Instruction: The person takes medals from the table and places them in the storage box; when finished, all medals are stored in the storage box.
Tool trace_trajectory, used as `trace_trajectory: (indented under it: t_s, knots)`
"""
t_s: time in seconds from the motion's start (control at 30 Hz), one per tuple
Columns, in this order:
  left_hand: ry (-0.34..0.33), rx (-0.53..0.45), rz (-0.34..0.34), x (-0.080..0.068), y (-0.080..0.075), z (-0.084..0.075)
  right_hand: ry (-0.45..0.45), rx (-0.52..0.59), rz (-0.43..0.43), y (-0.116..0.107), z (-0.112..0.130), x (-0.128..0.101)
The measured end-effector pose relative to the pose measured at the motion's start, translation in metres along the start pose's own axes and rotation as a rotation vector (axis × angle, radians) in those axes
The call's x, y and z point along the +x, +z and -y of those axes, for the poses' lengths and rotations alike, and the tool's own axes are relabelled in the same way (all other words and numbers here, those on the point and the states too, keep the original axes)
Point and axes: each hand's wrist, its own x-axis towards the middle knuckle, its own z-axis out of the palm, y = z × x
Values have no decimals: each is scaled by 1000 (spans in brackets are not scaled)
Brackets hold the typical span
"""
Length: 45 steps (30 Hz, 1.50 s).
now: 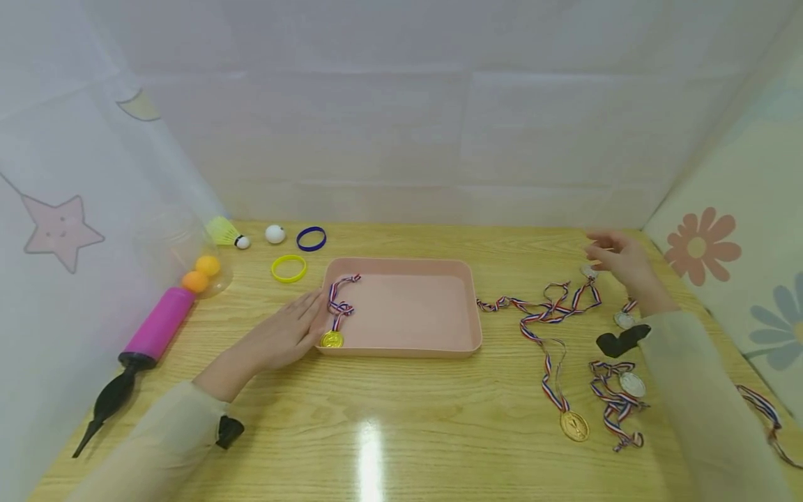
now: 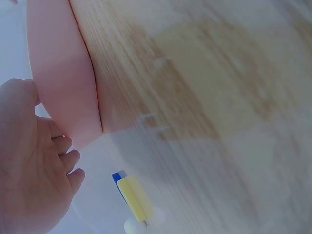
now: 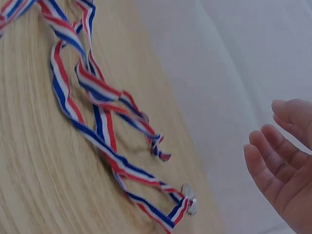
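A pink tray (image 1: 414, 353) stands in the middle of the wooden table. My left hand (image 1: 285, 335) rests against its left wall with fingers extended; in the left wrist view the fingers (image 2: 61, 144) lie by the tray's end. Inside the tray, at the left, is a gold medal (image 1: 332, 339) with its striped ribbon. At the far right my right hand (image 1: 627, 268) is raised, fingers loosely bent and holding nothing. Close by it, apart from the fingers, is a silver medal (image 3: 190, 197), its red, white and blue ribbon (image 3: 66, 87) tangled with others.
On the right lie another gold medal (image 1: 574, 426) and silver medals (image 1: 631, 384) with ribbons. To the left are a yellow wristband (image 1: 288, 268), a blue wristband (image 1: 311, 239), a white ball (image 1: 274, 233), a shuttlecock (image 1: 226, 232), orange balls (image 1: 208, 265) and a pink hand pump (image 1: 162, 322).
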Motion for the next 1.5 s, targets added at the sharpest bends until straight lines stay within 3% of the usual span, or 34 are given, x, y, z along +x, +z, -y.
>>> trace_trajectory:
  t_s: [0.2, 0.43, 0.67, 1.0, 1.5]
  knots:
    - [-1, 10, 6, -1, -1, 0, 114, -141, 30, -7, -33, 9]
    - [0, 10, 4, -1, 0, -1, 213, -168, 53, -9, -62, 18]
    - [-2, -1, -4, 0, -1, -2, 209, -335, 116, -3, -62, 15]
    - [-12, -5, 4, 0, -1, -2, 221, -434, 206, -3, -65, 20]
    - [-10, -18, 3, 1, -2, -3, 203, -427, 246, 1, -66, 20]
